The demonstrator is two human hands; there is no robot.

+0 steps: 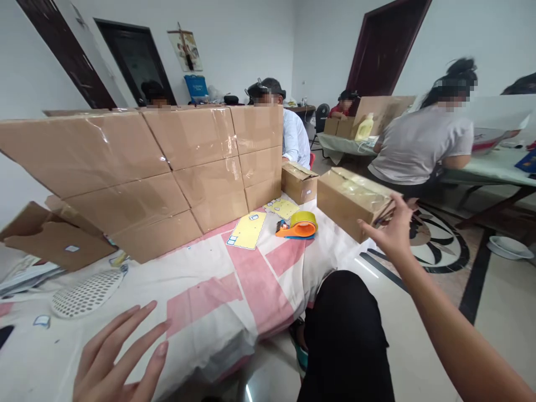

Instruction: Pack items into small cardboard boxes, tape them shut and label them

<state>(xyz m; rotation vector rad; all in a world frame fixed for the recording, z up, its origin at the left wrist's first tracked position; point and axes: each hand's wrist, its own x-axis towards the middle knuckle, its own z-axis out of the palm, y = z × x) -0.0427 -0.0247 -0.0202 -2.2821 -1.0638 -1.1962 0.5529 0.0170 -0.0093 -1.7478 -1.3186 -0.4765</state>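
My right hand [396,226] grips the end of a taped cardboard box [345,204] at the right edge of the table. The thumb lies at the box's near lower corner and the fingers reach over its top edge. Whether the box rests on the cloth or hangs just above it, I cannot tell. My left hand [121,357] hovers over the near left part of the table, empty, with its fingers spread. An orange tape dispenser [304,228] with a yellow roll lies mid-table. Beside it are a yellow sheet [248,230] and a second yellow sheet [285,208] with stickers.
A wall of stacked cardboard boxes [209,173] spans the table's far side. Another box [299,184] stands at its right end. An opened carton [62,240] and a white perforated fan [90,293] are at left. Co-workers sit beyond; a white basin [508,247] is on the floor.
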